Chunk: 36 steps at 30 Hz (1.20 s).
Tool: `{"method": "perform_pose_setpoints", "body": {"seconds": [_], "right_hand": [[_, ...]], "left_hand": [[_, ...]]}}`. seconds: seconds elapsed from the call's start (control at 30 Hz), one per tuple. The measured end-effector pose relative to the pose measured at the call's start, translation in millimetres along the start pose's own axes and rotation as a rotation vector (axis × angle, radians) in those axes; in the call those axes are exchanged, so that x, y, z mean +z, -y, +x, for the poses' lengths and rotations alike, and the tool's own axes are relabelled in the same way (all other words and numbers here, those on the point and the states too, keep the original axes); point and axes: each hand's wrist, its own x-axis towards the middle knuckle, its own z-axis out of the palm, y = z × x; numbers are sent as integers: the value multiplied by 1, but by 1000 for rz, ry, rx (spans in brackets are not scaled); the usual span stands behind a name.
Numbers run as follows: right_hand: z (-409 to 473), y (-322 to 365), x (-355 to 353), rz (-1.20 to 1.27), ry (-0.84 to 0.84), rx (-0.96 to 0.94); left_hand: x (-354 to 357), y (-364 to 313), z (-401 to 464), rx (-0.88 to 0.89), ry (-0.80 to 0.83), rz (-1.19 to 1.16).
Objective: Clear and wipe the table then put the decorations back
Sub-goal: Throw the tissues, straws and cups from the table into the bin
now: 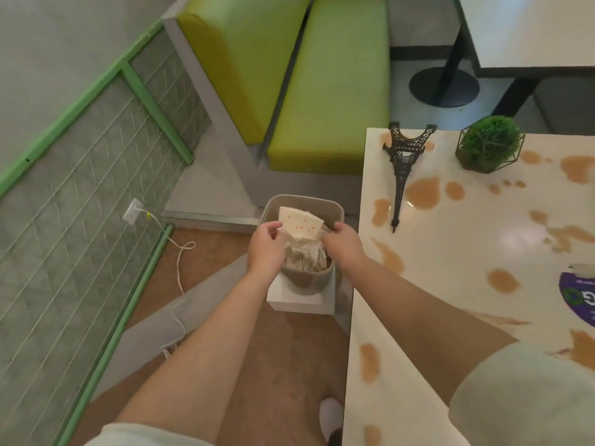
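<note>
Both hands are over the bin (301, 278) in the middle of the frame, w/ crumpled paper trash (306, 257) inside it. Left hand (265, 249) has its grip curled on the left edge of a white napkin w/ red dots (299, 225), right hand (343, 246) curls in at the napkin's right edge, tho I can't tell if it's actually pinching it or the bin's plastic liner. Napkin sits btwn the two hands, right above the trash.

Surface (450, 252) fills the right side, covered in brownish spill patches. Eiffel Tower model (404, 165) stands near its upper left corner, small fake plant in a wire holder (489, 144) just right of it. Purple sticker (579, 299) at the right edge. Green bench seat (322, 91) up top.
</note>
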Motion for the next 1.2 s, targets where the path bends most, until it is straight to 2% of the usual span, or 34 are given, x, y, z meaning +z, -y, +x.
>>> {"method": "perform_pose_setpoints", "body": {"seconds": [0.17,0.4,0.83,1.2], "right_hand": [[-7,-13,-27,46,41,56],[-18,-6,-132,99,-175,-87],[-31,-60,-338,151,-411,-88],[-7,-125,-471,63,-534,-15]], "left_hand": [[20,-20,-13,62,119,34],[76,-77,-45,181,284,77],[256,-197,-126,416,531,166],[391,-238,-164,468,620,325]]}}
